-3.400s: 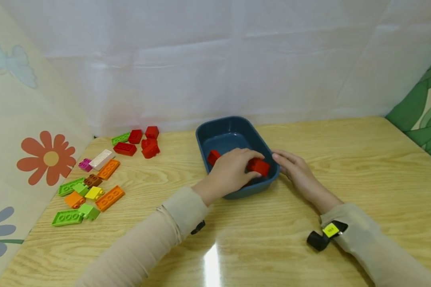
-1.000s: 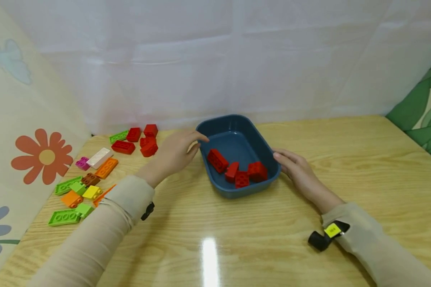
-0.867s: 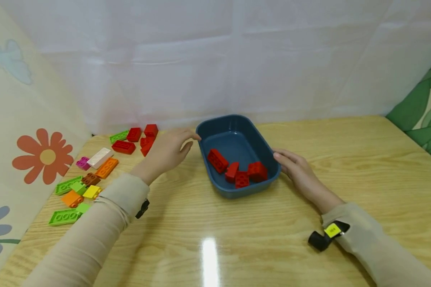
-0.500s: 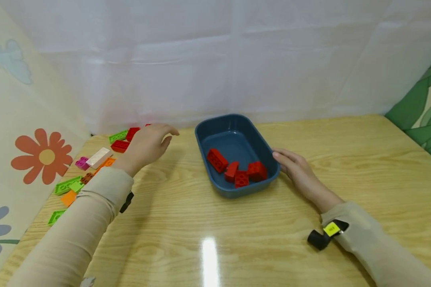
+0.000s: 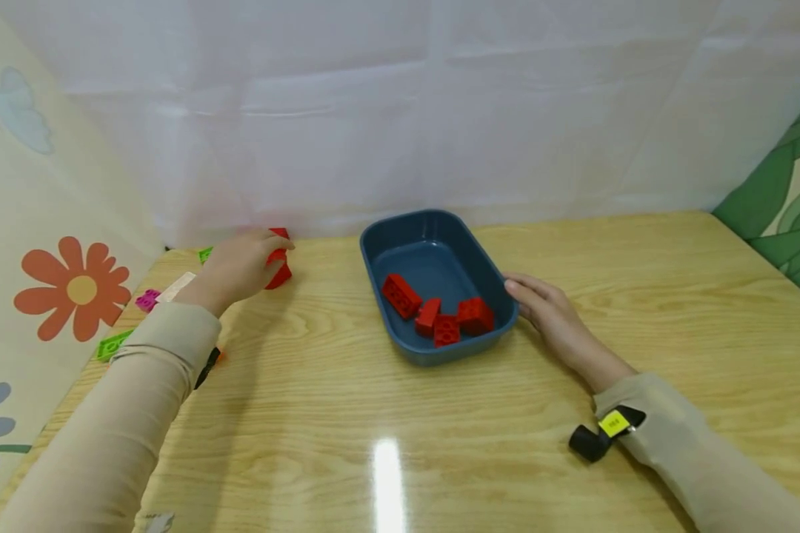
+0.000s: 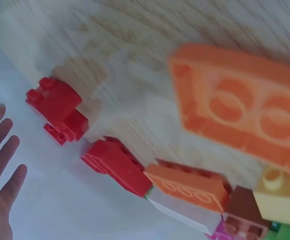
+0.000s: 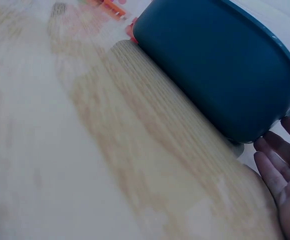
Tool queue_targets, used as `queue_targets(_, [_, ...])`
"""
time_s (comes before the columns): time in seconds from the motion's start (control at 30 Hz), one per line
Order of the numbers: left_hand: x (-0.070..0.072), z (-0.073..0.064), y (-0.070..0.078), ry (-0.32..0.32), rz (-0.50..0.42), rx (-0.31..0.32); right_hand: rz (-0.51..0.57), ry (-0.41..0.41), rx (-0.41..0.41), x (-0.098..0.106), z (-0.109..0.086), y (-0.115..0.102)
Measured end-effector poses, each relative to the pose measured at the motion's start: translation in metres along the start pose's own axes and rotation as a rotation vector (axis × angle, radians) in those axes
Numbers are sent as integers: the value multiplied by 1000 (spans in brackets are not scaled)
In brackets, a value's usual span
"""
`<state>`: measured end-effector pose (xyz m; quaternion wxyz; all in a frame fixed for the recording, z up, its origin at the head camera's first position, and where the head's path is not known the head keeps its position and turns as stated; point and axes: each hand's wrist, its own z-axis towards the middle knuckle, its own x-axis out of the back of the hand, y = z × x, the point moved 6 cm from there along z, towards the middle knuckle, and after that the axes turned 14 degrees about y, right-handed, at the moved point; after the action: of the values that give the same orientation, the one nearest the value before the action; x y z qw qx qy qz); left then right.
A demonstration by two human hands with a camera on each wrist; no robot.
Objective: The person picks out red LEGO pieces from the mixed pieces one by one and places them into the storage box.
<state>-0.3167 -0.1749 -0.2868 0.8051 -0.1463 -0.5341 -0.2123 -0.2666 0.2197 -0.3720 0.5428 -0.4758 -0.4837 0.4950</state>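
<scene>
The right hand [image 5: 552, 320] touches the middle box [image 5: 421, 260] with straight fingers [image 7: 269, 171], likely to keep it still, while the left hand [image 5: 240, 265], spread and empty, is by the far-left red bricks [image 5: 281, 277], maybe touching.

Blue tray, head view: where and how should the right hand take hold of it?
Probably by the rim of the blue tray, midway along its right wall, coming from the right, thumb inside and fingers outside. The thin raised wall suits a pinch, bare table alongside leaves room, and the red bricks lie toward the near end.
</scene>
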Motion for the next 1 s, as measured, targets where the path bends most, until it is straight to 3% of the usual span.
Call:
queue_targets(0.1, [-4, -4, -5, -63, 42, -11, -12, 7, -9, 1, -1, 0])
queue_targets(0.33, [-16, -17, -4, -199, 191, -111, 6, 16, -7, 1, -2, 0])
queue_targets(0.5, [-21, -22, -4, -246, 210, -117, 1, 16, 0, -1, -2, 0])
queue_targets(0.63, [-23, -25, -2, -204, 270, -199, 3, 11, -4, -3, -2, 0])
queue_targets(0.73, [-22, -25, 1, -132, 338, -259, 4, 10, -4, -4, -2, 0])
queue_targets(1.0, [-16, -22, -1, -60, 342, -227, -16, 2, 0, -4, -2, 0])
